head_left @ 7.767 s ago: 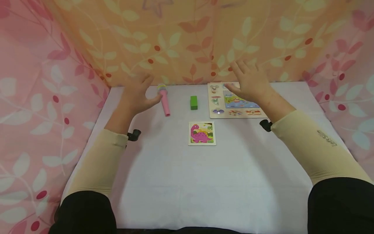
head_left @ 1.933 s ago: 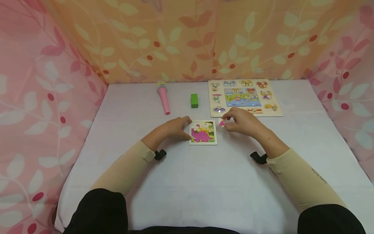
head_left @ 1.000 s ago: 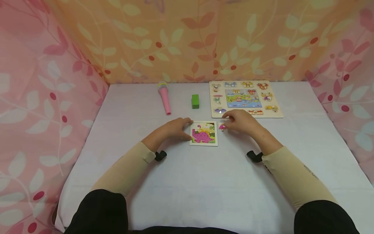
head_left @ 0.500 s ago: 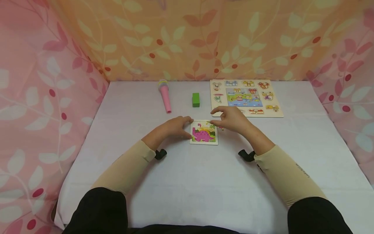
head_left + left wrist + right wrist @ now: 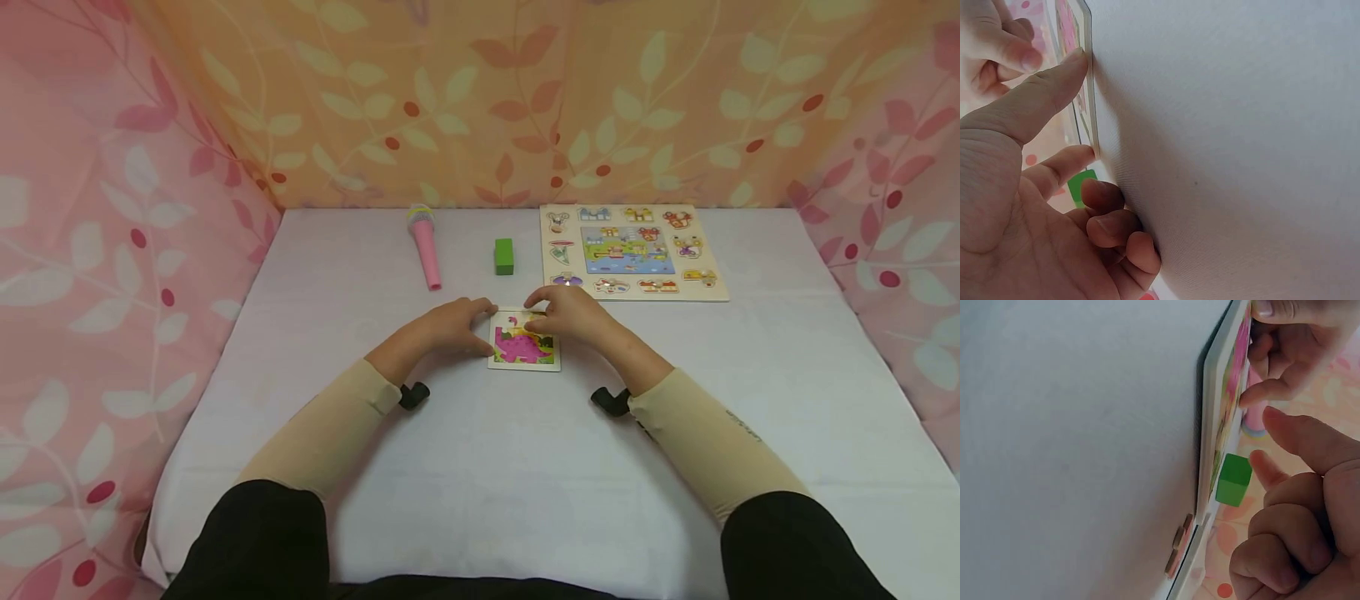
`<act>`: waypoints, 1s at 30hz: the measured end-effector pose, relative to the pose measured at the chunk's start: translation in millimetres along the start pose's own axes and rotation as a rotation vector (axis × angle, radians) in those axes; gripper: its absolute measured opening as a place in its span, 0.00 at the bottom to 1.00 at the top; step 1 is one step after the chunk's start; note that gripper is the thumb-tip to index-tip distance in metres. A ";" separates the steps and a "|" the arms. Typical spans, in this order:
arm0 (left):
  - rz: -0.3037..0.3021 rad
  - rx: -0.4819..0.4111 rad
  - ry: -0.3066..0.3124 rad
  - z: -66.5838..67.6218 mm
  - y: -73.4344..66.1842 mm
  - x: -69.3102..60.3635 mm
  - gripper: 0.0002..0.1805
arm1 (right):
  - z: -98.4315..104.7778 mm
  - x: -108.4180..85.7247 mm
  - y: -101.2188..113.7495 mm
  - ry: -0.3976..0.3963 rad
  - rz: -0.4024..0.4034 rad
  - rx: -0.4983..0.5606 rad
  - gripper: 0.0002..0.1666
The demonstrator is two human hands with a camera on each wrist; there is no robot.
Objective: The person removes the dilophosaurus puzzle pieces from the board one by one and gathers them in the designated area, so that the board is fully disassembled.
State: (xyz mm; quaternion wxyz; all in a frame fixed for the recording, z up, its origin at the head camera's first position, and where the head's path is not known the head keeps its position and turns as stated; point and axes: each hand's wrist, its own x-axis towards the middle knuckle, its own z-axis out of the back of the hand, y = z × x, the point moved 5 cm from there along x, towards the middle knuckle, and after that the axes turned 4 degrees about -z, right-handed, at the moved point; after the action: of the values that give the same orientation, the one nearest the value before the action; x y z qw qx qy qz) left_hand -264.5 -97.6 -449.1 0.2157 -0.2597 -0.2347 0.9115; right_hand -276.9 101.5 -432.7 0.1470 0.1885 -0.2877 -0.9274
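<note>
A square dinosaur jigsaw puzzle [image 5: 524, 350] in a pale frame lies flat on the table. Its upper left shows a whitish patch with a small pink print. My left hand [image 5: 448, 327] steadies the frame's left side: thumb on the edge, index finger at the far corner, as the left wrist view shows. Over the puzzle's upper right hovers my right hand [image 5: 576, 317], thumb and index finger apart, the other fingers curled, holding nothing. In the right wrist view a loose puzzle piece [image 5: 1179, 547] lies beside the frame; the right hand hides it in the head view.
Behind the puzzle stands a green block [image 5: 504, 257]. A pink toy microphone [image 5: 426, 250] lies to its left. At the back right is a wooden peg puzzle board [image 5: 551, 293]. Floral cloth [image 5: 480, 100] walls enclose the back and sides of the white table [image 5: 480, 475].
The left hand came to the puzzle's left side. The right hand took out a pink piece, set it down to the right and let go, then moved left over the puzzle.
</note>
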 end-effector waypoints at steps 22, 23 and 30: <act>0.007 -0.026 0.006 0.1 -1.3 -0.9 0.44 | -6.4 1.8 -4.4 -0.029 -0.120 -0.004 0.20; 0.006 -0.025 0.005 0.4 -2.0 -1.5 0.44 | -6.4 0.8 -3.8 -0.036 -0.127 -0.013 0.20; -0.006 -0.014 -0.003 0.6 -1.5 -1.9 0.43 | -9.2 1.4 -2.3 -0.059 -0.129 0.002 0.17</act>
State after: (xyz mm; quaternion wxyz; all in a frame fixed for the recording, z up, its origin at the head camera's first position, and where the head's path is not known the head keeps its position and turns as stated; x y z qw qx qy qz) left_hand -263.0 -97.6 -447.0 0.2161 -0.2593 -0.2422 0.9096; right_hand -274.5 98.4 -441.4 0.0781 0.1793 -0.2803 -0.9398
